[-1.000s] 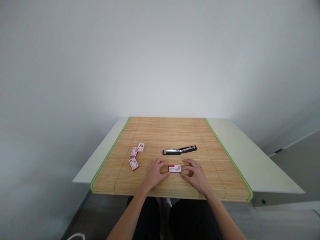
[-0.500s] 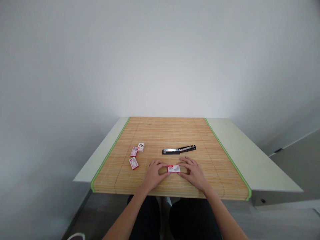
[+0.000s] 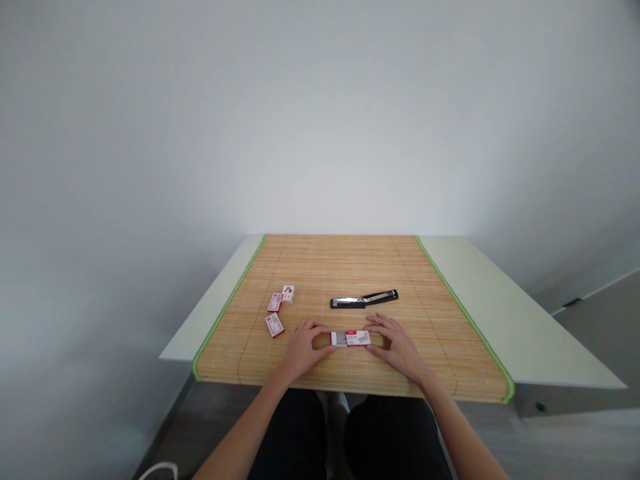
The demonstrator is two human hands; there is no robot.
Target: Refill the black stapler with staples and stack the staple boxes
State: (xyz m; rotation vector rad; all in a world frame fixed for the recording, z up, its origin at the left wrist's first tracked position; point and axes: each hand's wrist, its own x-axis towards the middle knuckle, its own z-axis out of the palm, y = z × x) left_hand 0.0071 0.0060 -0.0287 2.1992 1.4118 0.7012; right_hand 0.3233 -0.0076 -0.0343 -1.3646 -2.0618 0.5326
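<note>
A small red-and-white staple box lies on the bamboo mat between my hands, its inner tray slid partway out to the left with grey staples showing in it. My left hand pinches the tray's left end between thumb and fingers. At the other end, my right hand grips the printed sleeve. Just beyond lies a black stapler, opened out flat with its metal channel exposed.
Three more small boxes sit to the left: a white box, a red-edged box touching or close to it, and another box nearer me. The bamboo mat has green edges and covers a white table against a wall.
The staple box, closed before, now has its tray drawn out to the left. My hands have moved apart. The whole view has shifted slightly.
</note>
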